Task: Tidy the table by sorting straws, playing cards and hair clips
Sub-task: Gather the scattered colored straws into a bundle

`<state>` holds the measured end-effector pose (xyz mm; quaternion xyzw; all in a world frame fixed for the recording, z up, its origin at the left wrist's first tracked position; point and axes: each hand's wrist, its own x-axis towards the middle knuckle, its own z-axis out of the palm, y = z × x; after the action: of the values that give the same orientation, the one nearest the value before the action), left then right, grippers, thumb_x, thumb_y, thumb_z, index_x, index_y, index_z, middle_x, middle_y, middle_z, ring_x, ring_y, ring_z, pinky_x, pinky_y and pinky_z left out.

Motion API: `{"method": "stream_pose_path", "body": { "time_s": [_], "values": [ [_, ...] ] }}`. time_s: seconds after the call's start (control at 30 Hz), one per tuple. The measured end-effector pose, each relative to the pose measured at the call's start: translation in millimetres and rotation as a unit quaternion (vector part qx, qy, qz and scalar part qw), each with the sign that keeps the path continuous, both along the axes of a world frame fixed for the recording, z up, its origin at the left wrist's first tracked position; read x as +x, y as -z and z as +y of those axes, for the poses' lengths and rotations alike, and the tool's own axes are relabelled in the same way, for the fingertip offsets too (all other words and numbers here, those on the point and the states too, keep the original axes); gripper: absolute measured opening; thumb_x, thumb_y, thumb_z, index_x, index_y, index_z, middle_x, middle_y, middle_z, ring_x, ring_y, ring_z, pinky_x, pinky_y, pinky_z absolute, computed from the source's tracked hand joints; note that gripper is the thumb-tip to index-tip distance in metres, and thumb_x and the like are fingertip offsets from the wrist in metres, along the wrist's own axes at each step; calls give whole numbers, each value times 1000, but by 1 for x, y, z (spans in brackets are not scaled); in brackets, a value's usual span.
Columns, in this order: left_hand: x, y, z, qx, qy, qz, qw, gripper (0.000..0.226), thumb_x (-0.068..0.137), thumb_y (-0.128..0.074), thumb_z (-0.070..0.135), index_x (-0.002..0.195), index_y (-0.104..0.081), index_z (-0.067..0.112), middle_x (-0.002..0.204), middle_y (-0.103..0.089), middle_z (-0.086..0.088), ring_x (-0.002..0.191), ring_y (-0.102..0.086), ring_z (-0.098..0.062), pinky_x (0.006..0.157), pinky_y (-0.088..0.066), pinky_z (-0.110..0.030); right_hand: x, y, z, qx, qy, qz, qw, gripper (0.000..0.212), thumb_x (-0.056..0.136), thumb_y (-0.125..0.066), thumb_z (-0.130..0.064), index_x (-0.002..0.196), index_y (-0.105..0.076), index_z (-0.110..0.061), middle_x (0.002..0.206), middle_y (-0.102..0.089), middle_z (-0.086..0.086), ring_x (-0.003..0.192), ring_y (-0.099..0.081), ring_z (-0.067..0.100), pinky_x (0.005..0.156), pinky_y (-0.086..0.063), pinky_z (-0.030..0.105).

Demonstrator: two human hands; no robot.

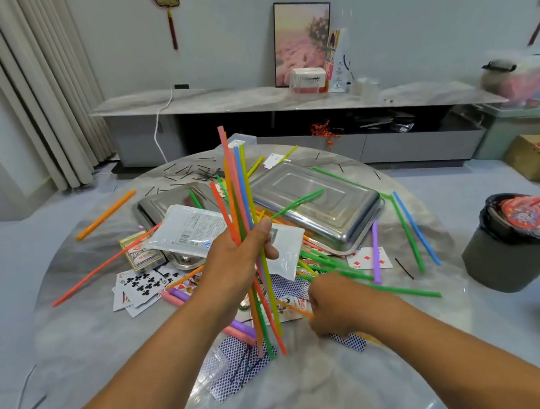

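My left hand grips an upright bundle of coloured plastic straws, fingers and thumb clamped round its middle, the lower ends standing on blue-backed playing cards near my edge of the round grey marble bench. My right hand is lower and to the right, fingers curled down at an orange straw lying on the cards; I cannot tell whether they have closed on it. More loose straws, green, blue and orange, lie scattered across the bench around two upturned steel trays. Face-up cards, including a ten of clubs, lie to the left. Black hair clips are strewn at the far side.
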<state>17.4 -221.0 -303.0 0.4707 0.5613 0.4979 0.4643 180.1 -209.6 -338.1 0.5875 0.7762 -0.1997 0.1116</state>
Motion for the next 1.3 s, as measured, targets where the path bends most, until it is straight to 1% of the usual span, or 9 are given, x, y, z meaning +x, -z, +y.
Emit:
{"method": "stream_pose_path", "body": {
  "time_s": [0.1,0.23,0.4,0.6,0.8,0.93,1.07,1.2,1.3],
  "values": [
    [2,1,1,3,17,-94,995,25,95,-57,32,92,-63,7,68,-66,-5,68,-67,-15,60,-56,-21,-1,-34,11,60,67,146,985,13,85,-61,-16,86,-63,-3,74,-70,15,65,-69,23,62,-54,35],
    [12,0,-3,41,73,-96,992,23,96,-55,24,109,-63,6,85,-70,-3,77,-70,-12,63,-57,-19,-1,-79,11,52,139,489,860,6,86,-62,2,82,-58,0,66,-65,19,53,-65,21,54,-58,33],
    [14,1,-9,57,147,-113,981,29,97,-51,17,126,-57,13,108,-70,-12,96,-70,-18,71,-56,-20,-6,-73,7,63,98,556,823,6,88,-65,3,85,-61,0,68,-65,12,60,-67,24,65,-61,40],
    [16,9,-15,91,195,-64,974,37,92,-59,5,126,-57,20,111,-71,6,100,-69,-11,77,-55,-21,11,-63,4,11,69,538,840,27,81,-72,5,102,-63,-7,93,-65,14,78,-67,25,79,-58,53],
    [36,18,-18,103,184,-30,977,31,90,-56,-11,113,-61,9,88,-71,5,82,-69,-4,66,-54,-19,6,-63,-4,-27,4,494,869,94,75,-84,-12,146,-31,-39,109,-69,-11,113,-61,3,101,-47,25],
    [38,21,-22,120,139,58,981,21,81,-58,19,97,-65,7,84,-65,0,81,-66,-5,70,-55,-22,-7,-53,-9,-26,1,450,893,69,75,-84,-17,135,-51,-24,118,-67,-3,110,-64,9,97,-53,33],
    [19,10,-7,100,36,-108,988,11,92,-62,23,93,-62,12,65,-63,8,60,-59,-8,57,-49,-20,12,-52,12,-71,49,494,865,57,79,-81,-29,131,-58,-22,123,-66,1,113,-64,13,100,-51,37],
    [2,6,7,64,-28,-197,978,25,84,-64,37,78,-52,17,50,-36,6,44,-33,-10,49,-39,-26,37,-22,33,131,143,228,954,37,81,-77,-37,112,-65,-21,111,-66,2,103,-63,21,89,-52,37],
    [0,10,8,21,-46,-213,976,36,82,-66,43,65,-46,19,47,-30,7,39,-28,-9,45,-33,-25,35,8,28,99,130,121,979,56,83,-72,-45,131,-56,-21,126,-59,1,110,-58,20,88,-49,32]
  ]
}}
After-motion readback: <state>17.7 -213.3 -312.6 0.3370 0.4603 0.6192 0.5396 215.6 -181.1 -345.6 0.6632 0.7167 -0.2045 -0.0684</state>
